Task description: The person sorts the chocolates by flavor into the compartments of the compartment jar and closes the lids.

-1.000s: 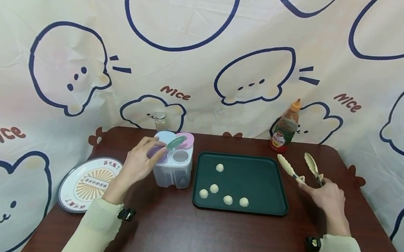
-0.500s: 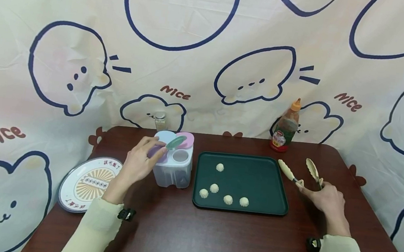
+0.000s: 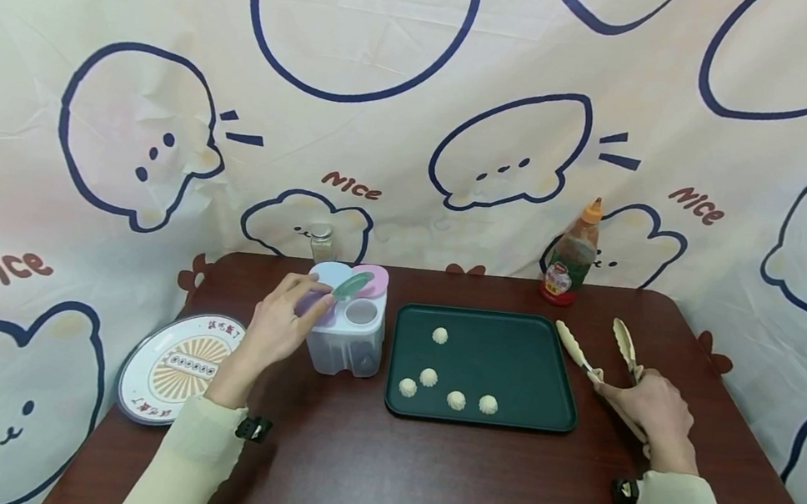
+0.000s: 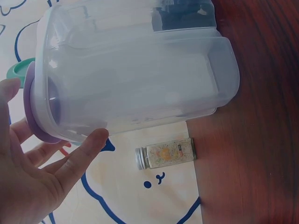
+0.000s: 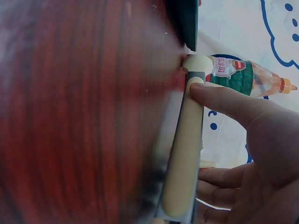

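A clear storage box with several round lids stands left of the tray. My left hand lies over its top, thumb and a finger at the raised green flip lid. In the left wrist view, the fingers reach round the purple lid and one touches the box wall. My right hand holds cream-coloured tongs, their two arms spread apart. The thumb presses the tongs' handle in the right wrist view. Small white ridged balls lie on the dark green tray.
A sauce bottle with an orange cap stands behind the tray's right corner. Behind the box is a small glass jar with a metal lid. A patterned plate lies at the left table edge. A printed cloth hangs behind the table.
My right hand has shifted slightly with the tongs, and more of the tongs' handle shows below the palm. The left hand and the green lid stay in place.
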{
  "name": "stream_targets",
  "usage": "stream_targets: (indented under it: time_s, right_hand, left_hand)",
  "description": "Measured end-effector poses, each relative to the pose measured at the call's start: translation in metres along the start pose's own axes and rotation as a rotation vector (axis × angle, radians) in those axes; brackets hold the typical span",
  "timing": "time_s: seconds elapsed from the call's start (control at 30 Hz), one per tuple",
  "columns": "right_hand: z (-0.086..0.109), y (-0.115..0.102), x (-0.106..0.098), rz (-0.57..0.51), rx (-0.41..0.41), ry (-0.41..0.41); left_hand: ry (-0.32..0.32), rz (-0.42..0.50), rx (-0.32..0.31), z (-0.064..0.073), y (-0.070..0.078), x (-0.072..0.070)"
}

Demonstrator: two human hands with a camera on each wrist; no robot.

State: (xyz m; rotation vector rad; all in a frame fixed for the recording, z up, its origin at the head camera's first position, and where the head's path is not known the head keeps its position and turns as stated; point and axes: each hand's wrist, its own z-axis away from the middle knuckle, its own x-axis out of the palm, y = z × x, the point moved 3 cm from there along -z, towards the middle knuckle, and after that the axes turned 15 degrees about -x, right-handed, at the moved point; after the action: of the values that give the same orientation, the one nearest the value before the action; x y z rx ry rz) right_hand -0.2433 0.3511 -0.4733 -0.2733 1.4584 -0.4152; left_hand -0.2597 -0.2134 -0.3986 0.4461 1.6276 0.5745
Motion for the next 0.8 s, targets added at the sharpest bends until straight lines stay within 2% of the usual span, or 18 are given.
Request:
stream_targets:
  time_s: [0.13,0.33,0.57,0.8]
  right_hand:
    - [0.0,0.002,0.001,-0.001,0.005,-0.007]
    - [0.001,0.004,0.001,-0.02,-0.035,0.003]
    - [0.0,-0.001,-0.008,-0.061,-0.094,0.092]
    - [0.001,-0.012,-0.017,-0.08,-0.112,0.144]
  left_hand:
    - [0.003,-0.007,0.005,0.0,0.0,0.0]
    - [0.005,-0.005,0.01,0.0,0.0,0.0]
    - [0.003,-0.004,0.008,0.001,0.0,-0.001]
    - [-0.006,-0.001,0.011,0.001,0.0,-0.001]
